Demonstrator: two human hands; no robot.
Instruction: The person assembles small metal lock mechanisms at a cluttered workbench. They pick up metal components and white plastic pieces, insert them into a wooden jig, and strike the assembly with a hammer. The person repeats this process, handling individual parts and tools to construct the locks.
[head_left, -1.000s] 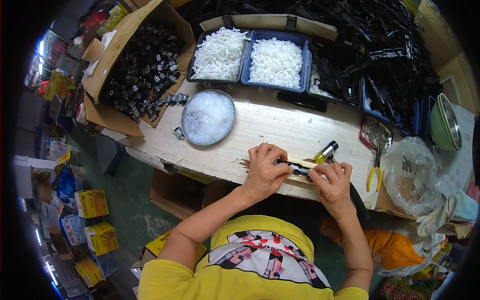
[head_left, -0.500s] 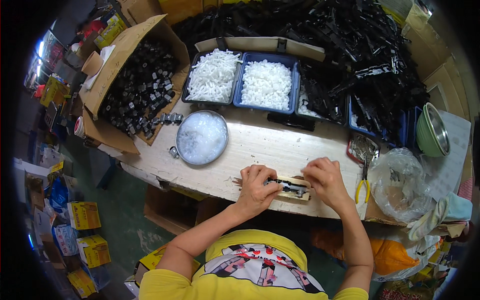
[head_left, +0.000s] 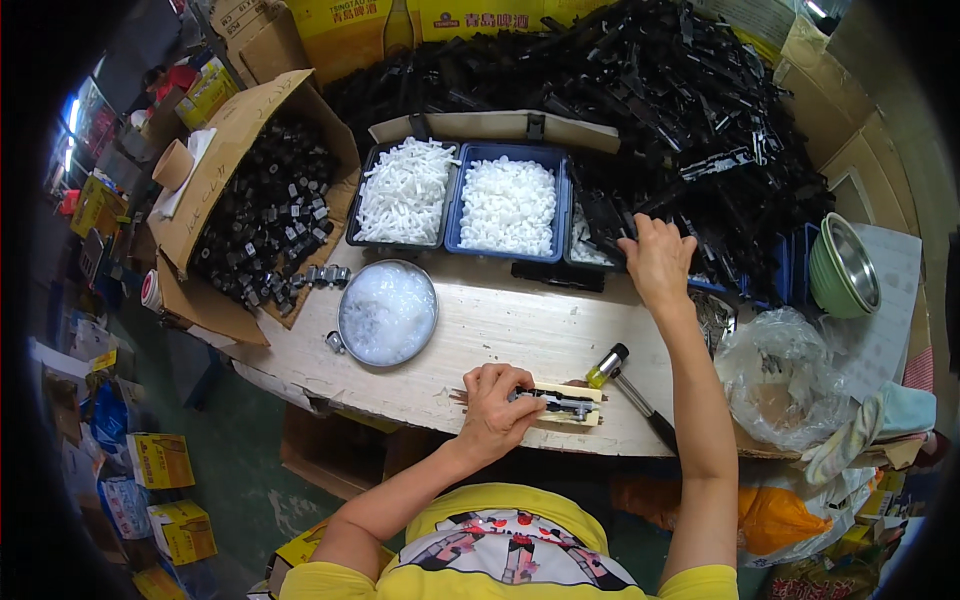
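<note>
My left hand (head_left: 497, 407) is closed on a slim black plastic part (head_left: 560, 404) with a pale strip along it, seated in a light wooden block (head_left: 590, 419) at the table's front edge. The fingers and thumb press on its left end. My right hand (head_left: 660, 262) reaches over the bins, fingers and thumb pinched at the edge of a black plastic piece (head_left: 605, 215) in the loose heap. Part of the grip is hidden. Between my arms lies a hammer (head_left: 618, 372) with a black and yellow-green head.
A round dish of clear, jelly-like stuff (head_left: 388, 312) stands left of centre. Behind are bins of white sticks (head_left: 405, 190) and white caps (head_left: 507, 205). A carton of metal-and-black pieces (head_left: 285, 215) leans left. Green bowls (head_left: 845, 265) and a plastic bag (head_left: 775, 375) sit right.
My right hand has moved from beside the wooden block up and away to the black parts. The hammer now shows on the table. My left hand stays at the block.
</note>
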